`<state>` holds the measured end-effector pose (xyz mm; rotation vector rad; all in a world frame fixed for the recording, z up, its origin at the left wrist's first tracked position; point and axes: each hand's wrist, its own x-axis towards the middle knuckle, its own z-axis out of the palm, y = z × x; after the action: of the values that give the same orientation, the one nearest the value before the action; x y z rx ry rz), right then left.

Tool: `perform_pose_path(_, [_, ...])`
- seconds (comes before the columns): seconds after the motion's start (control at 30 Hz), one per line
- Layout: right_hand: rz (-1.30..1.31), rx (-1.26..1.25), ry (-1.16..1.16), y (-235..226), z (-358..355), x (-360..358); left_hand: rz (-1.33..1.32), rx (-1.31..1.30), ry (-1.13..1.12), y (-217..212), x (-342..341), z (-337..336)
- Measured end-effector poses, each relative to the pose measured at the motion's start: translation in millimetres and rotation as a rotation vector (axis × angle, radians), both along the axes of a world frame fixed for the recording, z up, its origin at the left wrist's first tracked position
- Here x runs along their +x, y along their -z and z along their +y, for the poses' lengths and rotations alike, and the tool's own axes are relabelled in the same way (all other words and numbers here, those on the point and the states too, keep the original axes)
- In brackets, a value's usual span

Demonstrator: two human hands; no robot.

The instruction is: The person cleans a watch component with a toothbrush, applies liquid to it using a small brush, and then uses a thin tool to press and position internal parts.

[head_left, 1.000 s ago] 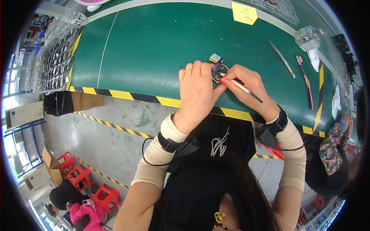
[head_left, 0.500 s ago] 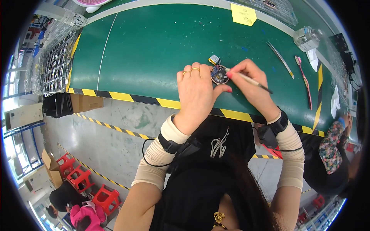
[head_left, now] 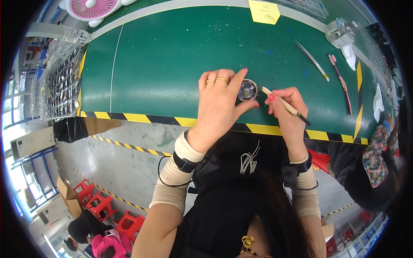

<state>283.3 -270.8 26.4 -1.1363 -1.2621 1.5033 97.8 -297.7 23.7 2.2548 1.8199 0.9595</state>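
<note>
My left hand (head_left: 218, 101) is closed on a small round electronic part (head_left: 247, 90), its thumb below and its fingers at the upper left. Dark components show inside the part's pale rim. In my right hand (head_left: 290, 109) is a thin brush (head_left: 277, 98) with a pale wooden handle and a black end. The brush tip points at the round part from the right, with a small gap between them. Both hands are over the green work surface (head_left: 172, 64), near its striped front edge.
To the right lie tweezers (head_left: 312, 61), a pink toothbrush (head_left: 340, 84) and white tissue (head_left: 349, 57). A clear bottle (head_left: 340, 32) stands behind them, and a yellow note (head_left: 264, 12) lies at the back. Stacked clear trays (head_left: 64, 88) are at left. Another person's floral sleeve (head_left: 375, 157) is at far right.
My right hand has drawn the brush off the round part, down and to the right. My left fingers have shifted, and the small yellow-and-silver block beside the part is now out of sight.
</note>
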Motion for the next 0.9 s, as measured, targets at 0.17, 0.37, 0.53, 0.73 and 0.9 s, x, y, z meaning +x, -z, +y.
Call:
perform_pose_path(0.17, [-0.012,0.04,0.1,1.7,-18.7,-11.6,-0.067,-0.15,-0.062,-1.7,7.0,-11.0])
perform_pose_path(0.37, [-0.054,0.1,0.095,9.0,-17.5,-25.8,-0.106,-0.076,-0.132,3.7,14.3,-11.1])
perform_pose_path(0.53, [-0.091,0.193,0.107,11.5,-14.3,-27.4,-0.104,-0.052,-0.135,11.7,16.6,-9.0])
perform_pose_path(0.73, [-0.133,0.244,0.143,15.8,-17.7,-30.2,-0.117,-0.054,-0.136,12.5,15.9,-9.1])
perform_pose_path(0.9, [-0.162,0.308,0.07,13.0,-17.1,-29.7,-0.125,-0.055,-0.135,13.6,14.9,-9.2])
